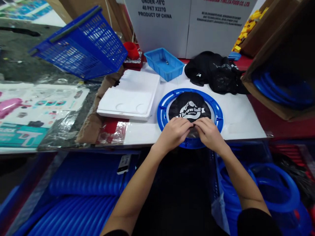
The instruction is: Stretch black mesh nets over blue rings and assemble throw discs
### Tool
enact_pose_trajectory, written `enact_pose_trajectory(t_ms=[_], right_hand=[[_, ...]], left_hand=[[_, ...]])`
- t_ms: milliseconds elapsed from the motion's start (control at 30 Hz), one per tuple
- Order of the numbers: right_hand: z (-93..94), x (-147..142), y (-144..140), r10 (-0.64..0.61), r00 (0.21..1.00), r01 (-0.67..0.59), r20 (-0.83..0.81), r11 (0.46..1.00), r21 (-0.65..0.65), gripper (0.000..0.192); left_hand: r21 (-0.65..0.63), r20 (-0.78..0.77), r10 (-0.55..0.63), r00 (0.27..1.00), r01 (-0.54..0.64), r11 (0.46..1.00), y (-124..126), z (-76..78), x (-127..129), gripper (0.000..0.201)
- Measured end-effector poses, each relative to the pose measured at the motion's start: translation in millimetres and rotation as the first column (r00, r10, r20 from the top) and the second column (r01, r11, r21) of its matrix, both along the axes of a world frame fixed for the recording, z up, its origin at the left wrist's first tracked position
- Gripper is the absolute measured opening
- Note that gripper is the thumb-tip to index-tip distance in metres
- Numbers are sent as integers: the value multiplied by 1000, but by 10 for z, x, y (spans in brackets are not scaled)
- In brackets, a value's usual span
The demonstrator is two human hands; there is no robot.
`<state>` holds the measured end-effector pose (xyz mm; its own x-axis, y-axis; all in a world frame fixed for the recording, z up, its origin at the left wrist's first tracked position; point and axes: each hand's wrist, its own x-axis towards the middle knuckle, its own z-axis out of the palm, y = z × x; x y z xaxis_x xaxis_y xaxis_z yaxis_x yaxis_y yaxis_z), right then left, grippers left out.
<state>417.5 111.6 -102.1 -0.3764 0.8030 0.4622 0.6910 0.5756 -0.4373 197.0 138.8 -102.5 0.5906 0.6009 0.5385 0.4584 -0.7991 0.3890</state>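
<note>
Pinching the near edge of the black mesh disc [190, 106] with the left hand [176, 129] and the right hand [208, 131], nearly fingertip to fingertip. Gripping fabric on both sides, with fingers curled and thumbs tucked in; impossible to tell the exact amount caught behind the knuckles. Lying printed side up within the blue ring [161, 114], on the white top of the table [246, 111], directly in front of the body. Not reaching the near rim of the ring at the fingers, to judge by the pale gap there. Surrounded by a white foam slab [133, 93] on the left, a light blue tray [167, 76] farther back and a heap of black fabric [214, 73] at the far right.

Probably at the step of working the mesh edge into place against the ring. Seems to call next for a firm, matched pinch, an even pull toward the near rim, and a light press from the wrists against sliding. Better spread along the edge than tugged at one spot, for fear of puckering the print.
</note>
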Motion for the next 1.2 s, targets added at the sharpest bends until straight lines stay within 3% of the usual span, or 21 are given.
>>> enact_pose_trajectory(t_ms=[133, 267, 367, 533, 667, 800, 1200], right_hand=[[32, 21, -62, 56, 996, -53, -67, 998, 41, 34], [-11, 29, -90, 78, 997, -73, -19, 977, 198, 27], [-49, 58, -90, 106, 994, -111, 33, 956, 273, 33], [-74, 181, -99, 271, 959, -282, 79, 918, 278, 43], [-66, 270, -120, 363, 930, -368, 65, 909, 197, 35], [-48, 293, -138, 361, 928, -372, 96, 914, 160, 24], [-96, 349, -146, 352, 923, -370, 157, 922, 109, 29]], left_hand=[[-102, 259, -73, 963, 103, 989, 21, -83, -55, 11], [-141, 345, -172, 923, 232, 963, 47, -93, -120, 14], [-143, 380, -235, 895, 307, 941, 58, -89, -167, 14], [-157, 294, -306, 905, 362, 919, 58, -83, -233, 10], [-184, 182, -324, 928, 356, 916, 43, -33, -249, 10], [-169, 75, -325, 943, 333, 927, 28, 11, -244, 13], [-202, -51, -310, 949, 294, 934, 16, 21, -251, 18]])
